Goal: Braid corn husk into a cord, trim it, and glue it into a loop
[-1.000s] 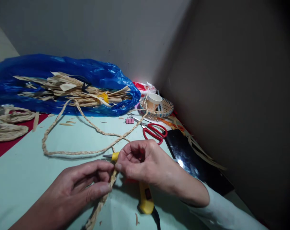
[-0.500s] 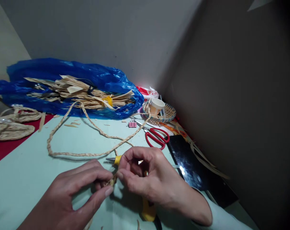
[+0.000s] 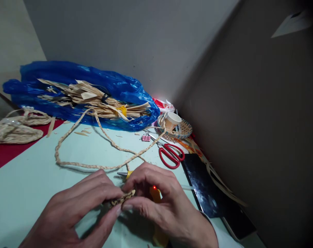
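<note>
Between my hands is a small piece of braided straw, much of it covered by fingers. My left hand pinches its left end between thumb and fingers. The thumb and forefinger of my right hand close on the right part of the same piece. Behind and below my right hand lies a yellow hot glue gun, mostly hidden, with its metal nozzle pointing left and a small red light showing. A long straw braid loops over the table beyond my hands; its near end disappears behind them.
A blue plastic bag holding straw bundles lies at the back. Straw slippers rest at left. On the right are red-handled scissors, a pink binder clip, a woven basket with a paper cup, and a black tablet-like slab.
My right thumb and forefinger have come in against the braided piece, and more of it shows now. The view has shifted slightly, and the glue gun's red light is now visible.
</note>
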{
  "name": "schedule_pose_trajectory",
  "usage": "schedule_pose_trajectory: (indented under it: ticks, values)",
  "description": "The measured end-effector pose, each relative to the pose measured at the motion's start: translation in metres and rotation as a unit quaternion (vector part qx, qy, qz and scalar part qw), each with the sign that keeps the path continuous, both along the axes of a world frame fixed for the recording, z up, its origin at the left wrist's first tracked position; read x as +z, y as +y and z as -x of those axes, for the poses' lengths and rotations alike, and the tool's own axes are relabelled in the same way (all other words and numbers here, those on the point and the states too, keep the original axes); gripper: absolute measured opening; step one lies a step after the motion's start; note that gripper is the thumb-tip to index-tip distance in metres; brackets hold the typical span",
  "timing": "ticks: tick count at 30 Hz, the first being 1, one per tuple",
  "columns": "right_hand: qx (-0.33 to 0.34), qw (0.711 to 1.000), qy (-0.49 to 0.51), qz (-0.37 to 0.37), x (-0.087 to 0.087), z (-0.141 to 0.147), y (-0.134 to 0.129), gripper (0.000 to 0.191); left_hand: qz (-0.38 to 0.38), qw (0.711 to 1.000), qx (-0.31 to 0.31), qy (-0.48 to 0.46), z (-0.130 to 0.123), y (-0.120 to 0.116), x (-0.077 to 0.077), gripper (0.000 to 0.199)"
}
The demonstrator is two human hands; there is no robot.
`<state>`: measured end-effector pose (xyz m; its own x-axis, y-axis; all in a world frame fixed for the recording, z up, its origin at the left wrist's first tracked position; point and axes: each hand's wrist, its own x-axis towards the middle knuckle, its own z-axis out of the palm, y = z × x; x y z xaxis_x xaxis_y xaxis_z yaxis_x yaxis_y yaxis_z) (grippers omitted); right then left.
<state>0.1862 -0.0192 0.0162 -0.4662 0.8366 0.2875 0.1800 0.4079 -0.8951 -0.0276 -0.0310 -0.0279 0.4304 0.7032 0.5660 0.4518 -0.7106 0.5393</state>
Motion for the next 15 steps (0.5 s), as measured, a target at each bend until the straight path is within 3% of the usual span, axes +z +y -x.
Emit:
schedule_pose_trajectory:
  ticks: [5, 9, 15]
  values:
    - [-0.012, 0.999, 0.006, -0.047, -0.003, 0.003, -0.001, 0.024, 0.001, 1.000, 0.020, -0.022, -0.006, -0.002, 0.000, 0.025]
    - [-0.034, 0.999, 0.010, -0.024, -0.003, 0.006, -0.002, 0.022, 0.027, 0.996, 0.044, -0.069, -0.012, -0.003, 0.001, 0.021]
    - [-0.084, 0.995, 0.043, 0.021, -0.002, 0.004, -0.003, 0.014, 0.009, 0.996, 0.079, -0.031, -0.012, -0.001, -0.002, 0.020]
